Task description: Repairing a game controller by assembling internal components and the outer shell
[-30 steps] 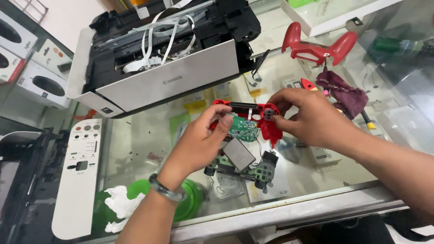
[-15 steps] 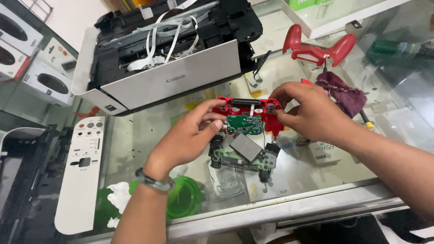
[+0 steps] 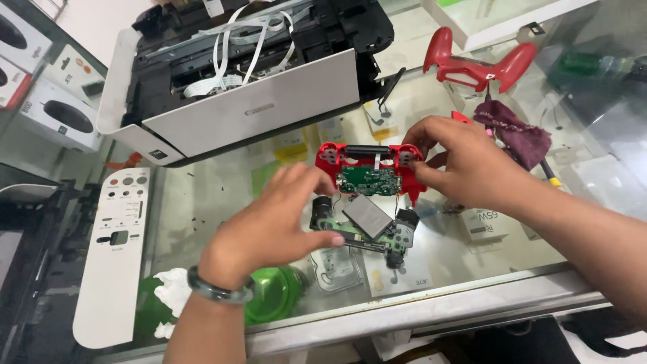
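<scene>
A taken-apart game controller lies on the glass counter (image 3: pixel 202 202). Its red shell half (image 3: pixel 367 162) carries a green circuit board (image 3: pixel 369 180). My right hand (image 3: pixel 465 162) grips the shell's right end. Below it a second green board with a grey battery pack (image 3: pixel 367 216) and two black thumbsticks hangs from the shell by wires. My left hand (image 3: pixel 273 226) hovers at the left of this part, fingers spread, thumb by the lower board's edge; I cannot tell if it touches.
An opened printer (image 3: pixel 236 87) with loose white ribbon cables fills the back left. Its white control panel (image 3: pixel 111 253) lies at the left. A second red controller shell (image 3: pixel 478 64) and a purple cloth (image 3: pixel 512 135) are at the back right. A green tape roll (image 3: pixel 273 293) is under my left wrist.
The red shell has been lifted away from the lower board and now sits level. My left hand has let go of its left end and dropped lower.
</scene>
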